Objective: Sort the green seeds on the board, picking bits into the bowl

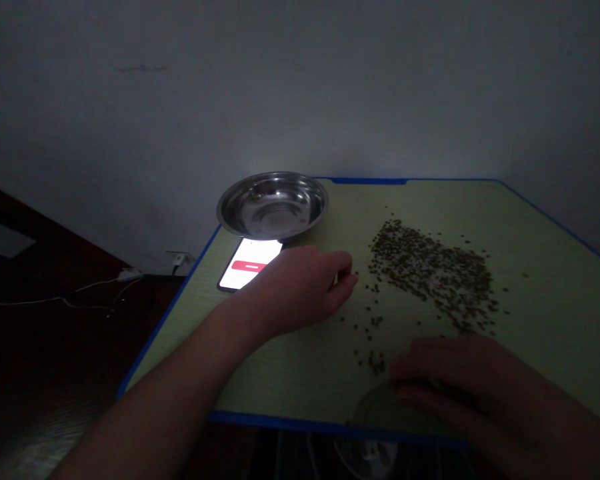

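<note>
Small dark seeds or beans (430, 267) lie spread over the right half of the pale green table (325, 373), with a thin scatter trailing toward the front edge. My left hand (305, 283) hovers beside the left fringe of the scatter, fingers curled and thumb tip close to the index finger; whatever is in the pinch is too small to tell. Low on the right, my right hand (460, 373) is closed, thumb against fingers, near a small cluster of seeds (377, 363). A faint, see-through round rim (367, 403) shows beside its fingertips; deep shadow hides what the hand holds.
A shiny steel bowl (275, 207) stands at the table's back left. Partly beneath its rim and behind my left forearm lies a phone (247, 257) with a lit screen. A wall (300, 87) rises behind. Below the front edge, another round container (365, 457) shows. Cables (90, 287) run at left.
</note>
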Motion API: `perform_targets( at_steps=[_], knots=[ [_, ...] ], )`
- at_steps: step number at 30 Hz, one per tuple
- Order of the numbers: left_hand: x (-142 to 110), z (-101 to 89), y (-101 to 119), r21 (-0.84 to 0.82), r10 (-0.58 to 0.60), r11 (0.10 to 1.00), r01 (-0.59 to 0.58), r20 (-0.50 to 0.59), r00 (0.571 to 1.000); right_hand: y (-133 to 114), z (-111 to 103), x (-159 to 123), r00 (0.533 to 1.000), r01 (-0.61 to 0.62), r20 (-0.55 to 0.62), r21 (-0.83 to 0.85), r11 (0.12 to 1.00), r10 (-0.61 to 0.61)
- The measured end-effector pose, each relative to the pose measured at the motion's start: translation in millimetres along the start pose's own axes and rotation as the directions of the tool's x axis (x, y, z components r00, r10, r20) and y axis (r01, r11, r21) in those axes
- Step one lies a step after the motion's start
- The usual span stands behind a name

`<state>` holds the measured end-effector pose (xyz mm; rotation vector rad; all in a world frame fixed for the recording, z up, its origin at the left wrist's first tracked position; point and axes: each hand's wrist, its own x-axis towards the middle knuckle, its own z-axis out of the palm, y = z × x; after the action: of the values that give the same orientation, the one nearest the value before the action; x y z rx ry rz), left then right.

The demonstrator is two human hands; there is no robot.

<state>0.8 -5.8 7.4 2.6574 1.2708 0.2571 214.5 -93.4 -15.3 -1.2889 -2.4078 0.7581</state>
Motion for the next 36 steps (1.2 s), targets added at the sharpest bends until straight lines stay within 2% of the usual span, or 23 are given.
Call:
perform_targets(
  at_steps=[7,14,20,22,30,36],
  knots=[
    [-1.0,0.3,0.0,0.003,0.003,1.0,-0.003,-0.01,1.0,-5.8,-0.2,9.6,1.0,0.02,-0.005,0.013,1.0,-0.02],
    [-0.4,1.2,-0.6,-0.005,0.006,1.0,-0.006,-0.012,1.0,-5.1,1.7,1.9,0.999,-0.003,0.039,-0.004,1.0,0.003],
    [-0.8,-0.9,-0.9,-0.005,0.004,1.0,-0.004,-0.002,1.0,-5.5,-3.6,-4.0,0.993,-0.024,-0.115,0.012,1.0,0.025],
    [-1.4,-2.3,-1.2,-0.008,-0.007,1.0,0.007,-0.012,1.0,-9.1,-1.9,-3.7,0.991,-0.008,-0.13,0.0,1.0,0.008],
    [-0.9,-0.6,-4.9,-0.03,-0.014,0.999,0.014,-0.026,1.0,-15.4,13.8,7.9,0.997,0.075,-0.028,-0.036,0.997,-0.076],
    [0.4,-0.4,-6.0,-0.039,-0.037,0.999,0.037,-0.019,0.999,-12.4,14.3,2.4,0.995,0.1,0.008,-0.008,0.995,-0.1]
  ],
)
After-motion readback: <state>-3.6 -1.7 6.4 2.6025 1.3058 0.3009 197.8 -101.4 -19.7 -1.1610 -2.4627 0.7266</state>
